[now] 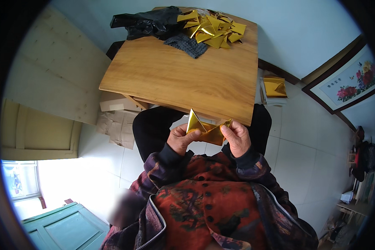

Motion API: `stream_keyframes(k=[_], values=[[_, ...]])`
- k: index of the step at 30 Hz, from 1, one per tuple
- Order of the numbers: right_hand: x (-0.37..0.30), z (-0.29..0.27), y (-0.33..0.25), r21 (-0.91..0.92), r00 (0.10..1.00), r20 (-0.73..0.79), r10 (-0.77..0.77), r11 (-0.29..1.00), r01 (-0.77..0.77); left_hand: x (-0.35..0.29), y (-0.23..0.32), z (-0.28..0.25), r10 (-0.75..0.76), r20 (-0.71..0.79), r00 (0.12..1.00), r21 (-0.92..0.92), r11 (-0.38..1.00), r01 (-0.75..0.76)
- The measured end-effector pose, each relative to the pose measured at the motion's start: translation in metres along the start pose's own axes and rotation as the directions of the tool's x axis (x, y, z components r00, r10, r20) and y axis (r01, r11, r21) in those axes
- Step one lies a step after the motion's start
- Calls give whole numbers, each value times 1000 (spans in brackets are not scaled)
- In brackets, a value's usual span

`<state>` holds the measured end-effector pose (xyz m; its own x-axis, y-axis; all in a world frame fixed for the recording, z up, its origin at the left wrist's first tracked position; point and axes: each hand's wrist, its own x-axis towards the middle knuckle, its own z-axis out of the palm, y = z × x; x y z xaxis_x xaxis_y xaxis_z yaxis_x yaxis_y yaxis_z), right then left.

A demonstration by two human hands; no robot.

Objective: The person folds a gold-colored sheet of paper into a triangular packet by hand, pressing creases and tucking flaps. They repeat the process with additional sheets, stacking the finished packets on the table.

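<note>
Now both hands pinch one folded gold foil piece (pixel 214 136), left hand (pixel 180 139) at its peaked end, right hand (pixel 238 139) gripping the other, seemingly to steady the fold between them. It's up over the lap, just by the wooden table's (pixel 181 75) near edge, while the gold pile (pixel 214 30) sits at the far end beside a black bag (pixel 156 21), presumably out of the way.

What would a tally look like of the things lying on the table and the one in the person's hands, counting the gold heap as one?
Black plastic bag: 1
Dark grey cloth: 1
Heap of gold pieces, too overlapped to count singly: 1
Folded gold piece between left hand and right hand: 1
Total: 4
</note>
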<state>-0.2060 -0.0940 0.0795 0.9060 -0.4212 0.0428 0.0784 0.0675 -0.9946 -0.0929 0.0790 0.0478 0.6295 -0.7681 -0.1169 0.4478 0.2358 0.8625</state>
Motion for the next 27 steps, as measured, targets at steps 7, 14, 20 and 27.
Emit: stream_keyframes(k=[7, 14, 20, 27], values=[[0, -1, 5, -38, 999, -41, 25, 999, -26, 0, -2, 3, -70, -76, 995, -57, 996, 65], [-3, 0, 12, 114, 980, 95, 176, 976, -186, 2, -3, 4, 29, -144, 989, 66, 998, -19], [-4, -2, 15, 72, 965, 157, 209, 972, -222, 2, -2, 6, 85, -210, 974, 139, 989, -57], [-3, -1, 16, 45, 957, 172, 232, 969, -243, -2, 8, 16, 225, -227, 948, 286, 945, -156]])
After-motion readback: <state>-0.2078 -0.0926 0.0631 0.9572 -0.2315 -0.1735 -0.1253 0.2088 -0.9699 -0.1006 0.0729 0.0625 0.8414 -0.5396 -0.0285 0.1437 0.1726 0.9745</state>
